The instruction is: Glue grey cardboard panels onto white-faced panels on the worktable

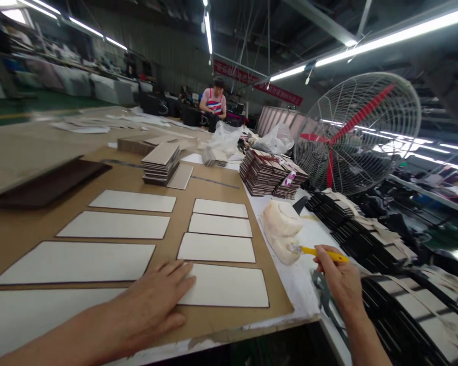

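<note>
My right hand (340, 280) grips the yellow handle of a brush (310, 250). The brush's head rests at the lower edge of a lumpy, whitish crusted container (280, 219), and its bristles are hard to make out. My left hand (158, 297) lies flat with fingers stretched, touching the left end of a white rectangular panel (227, 287) with dark edges. Beyond that panel, more white panels (217, 247) lie in a column. A second column of longer white panels (78, 262) lies to the left, partly behind my left forearm.
Brown board (209, 323) covers the tabletop. Stacked panels (161, 163) and bundled dark-edged panels (265, 172) stand farther back. Black-and-cream stacks (389, 249) line the right side, below a large fan (356, 132) with red blades. A person (214, 100) works at the far end.
</note>
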Demonstrator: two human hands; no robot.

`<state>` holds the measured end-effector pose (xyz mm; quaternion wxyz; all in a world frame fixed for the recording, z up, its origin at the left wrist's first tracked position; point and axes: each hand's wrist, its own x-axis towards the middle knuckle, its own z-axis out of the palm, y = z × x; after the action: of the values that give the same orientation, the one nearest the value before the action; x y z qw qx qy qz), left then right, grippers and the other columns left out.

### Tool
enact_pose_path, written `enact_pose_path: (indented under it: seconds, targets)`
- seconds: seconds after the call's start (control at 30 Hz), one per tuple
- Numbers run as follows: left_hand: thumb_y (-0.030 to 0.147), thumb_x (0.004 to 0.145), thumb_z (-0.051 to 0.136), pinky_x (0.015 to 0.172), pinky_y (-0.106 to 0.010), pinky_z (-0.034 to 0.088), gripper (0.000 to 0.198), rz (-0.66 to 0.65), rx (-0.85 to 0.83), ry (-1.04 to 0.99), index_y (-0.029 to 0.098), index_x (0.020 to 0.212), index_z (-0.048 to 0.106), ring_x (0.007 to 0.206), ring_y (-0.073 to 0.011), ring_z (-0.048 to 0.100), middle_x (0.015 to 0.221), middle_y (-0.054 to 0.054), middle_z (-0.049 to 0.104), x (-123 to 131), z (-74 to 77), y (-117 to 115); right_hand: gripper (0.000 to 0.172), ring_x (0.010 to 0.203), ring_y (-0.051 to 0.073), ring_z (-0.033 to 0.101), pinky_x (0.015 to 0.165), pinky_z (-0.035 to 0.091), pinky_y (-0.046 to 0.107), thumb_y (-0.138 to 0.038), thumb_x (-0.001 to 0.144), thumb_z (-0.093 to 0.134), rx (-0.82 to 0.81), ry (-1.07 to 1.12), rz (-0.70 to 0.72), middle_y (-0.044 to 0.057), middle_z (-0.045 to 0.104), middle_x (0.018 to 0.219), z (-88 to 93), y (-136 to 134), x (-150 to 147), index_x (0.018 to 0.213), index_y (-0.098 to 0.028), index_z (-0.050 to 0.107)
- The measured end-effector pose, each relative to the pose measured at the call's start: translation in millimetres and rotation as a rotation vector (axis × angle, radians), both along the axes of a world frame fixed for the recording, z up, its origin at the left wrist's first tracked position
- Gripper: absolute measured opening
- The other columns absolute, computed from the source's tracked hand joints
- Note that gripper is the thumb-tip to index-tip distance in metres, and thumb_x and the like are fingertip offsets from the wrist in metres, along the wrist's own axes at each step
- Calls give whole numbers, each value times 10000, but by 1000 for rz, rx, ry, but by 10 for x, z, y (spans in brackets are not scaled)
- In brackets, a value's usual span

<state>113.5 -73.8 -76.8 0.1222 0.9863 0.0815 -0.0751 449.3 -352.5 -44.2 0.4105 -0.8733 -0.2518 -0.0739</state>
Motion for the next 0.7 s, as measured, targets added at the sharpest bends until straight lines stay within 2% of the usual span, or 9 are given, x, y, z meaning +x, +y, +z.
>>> enact_pose_path:
  seconds: [0.1,0.2,0.3,0.4,0.5,0.57,0.63,0.7]
  targets:
    - [330,846,664,1176,-547,358,577,-27,-38,-98,235,1403,548,1430,-332,416,1548,-124,453,-48,21,32,448,544,166,600,533,460,264,-599,845,630,40,55,-32,19,676,629,-8,-9,1,960,-177,724]
    - [339,870,662,1184,-495,363,543,-49,-52,-195,236,1390,547,1427,-305,426,1541,-104,468,-47,50,153,441,548,157,614,483,475,230,-575,806,689,224,139,-166,36,709,683,-16,-53,-18,978,-171,722]
    - [326,900,624,1164,-483,378,458,-29,-7,-247,213,1342,578,1378,-300,481,1464,-104,554,61,84,412,387,540,157,641,447,503,205,-492,745,753,444,247,-265,59,727,708,-77,-138,0,920,-149,724]
    - [287,936,562,1094,-456,435,320,-15,43,-333,181,1230,631,1233,-280,583,1288,-113,658,255,57,791,255,484,144,642,407,507,175,-361,729,747,729,449,-314,65,721,673,-172,-235,61,838,-134,707]
    - [219,963,477,1045,-418,465,256,2,63,-414,172,1150,646,1129,-249,613,1159,-104,685,473,-67,1168,96,464,136,652,424,537,163,-241,775,684,908,619,-332,52,706,636,-199,-253,71,797,-148,676]
    - [157,964,420,1072,-421,446,304,28,68,-450,160,1187,626,1162,-244,592,1185,-114,672,607,-194,1356,42,480,125,661,457,563,158,-195,823,642,988,702,-336,36,700,630,-139,-151,10,802,-163,660]
    - [87,936,389,1110,-426,420,385,55,71,-484,145,1258,592,1227,-241,561,1261,-128,644,726,-338,1477,69,492,110,663,482,577,152,-182,870,608,1038,779,-318,29,701,637,-23,81,-105,822,-166,654]
    - [33,891,388,1135,-419,405,477,75,70,-505,129,1329,551,1296,-240,524,1359,-141,595,829,-477,1546,84,503,102,668,495,582,148,-190,903,590,1051,826,-271,28,710,651,115,446,-247,847,-169,649]
